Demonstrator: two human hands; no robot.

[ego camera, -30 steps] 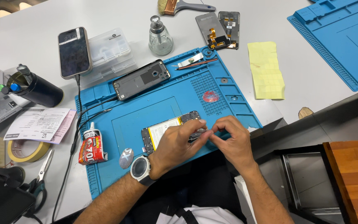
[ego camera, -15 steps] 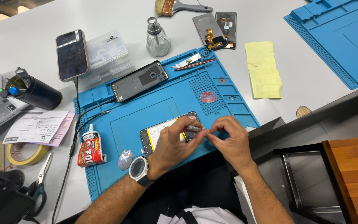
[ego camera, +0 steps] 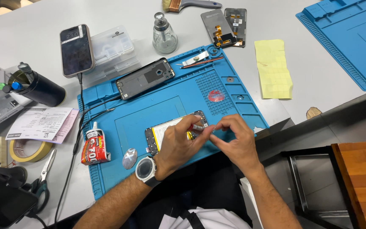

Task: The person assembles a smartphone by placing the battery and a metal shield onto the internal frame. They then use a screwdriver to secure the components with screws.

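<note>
Since a moment ago both of my hands have drawn a little closer over the opened phone [ego camera: 166, 133], and little else on the bench has shifted. My left hand [ego camera: 178, 146], with a round-faced wristwatch [ego camera: 145, 169] on a dark strap, curls its fingers around a thin red-tipped tool [ego camera: 197, 127], pinching it against the phone's upper edge. My right hand [ego camera: 236, 140] is bent in beside it, thumb and fingertips pressed together on something too small to make out, touching the same corner of the phone. That phone lies flat and open-backed near the front of the blue silicone mat [ego camera: 149, 114], its dark frame rimming a pale yellow battery.

Farther up the mat a grey phone back cover [ego camera: 145, 78] lies at an angle, matte with round camera cut-outs. A crumpled red and white glue tube [ego camera: 94, 146] rests at the mat's left edge, next to a small silvery oval disc [ego camera: 129, 158]. A red round pick [ego camera: 216, 96] sits on the mat's dotted grid. On the white table, a clear glass dispenser bottle [ego camera: 164, 36] with a metal pump top stands near two detached screen panels [ego camera: 225, 26] with copper flex strips. A yellow sheet of square pads [ego camera: 273, 68] lies to the right, a ring of tan tape [ego camera: 26, 149] to the left.
</note>
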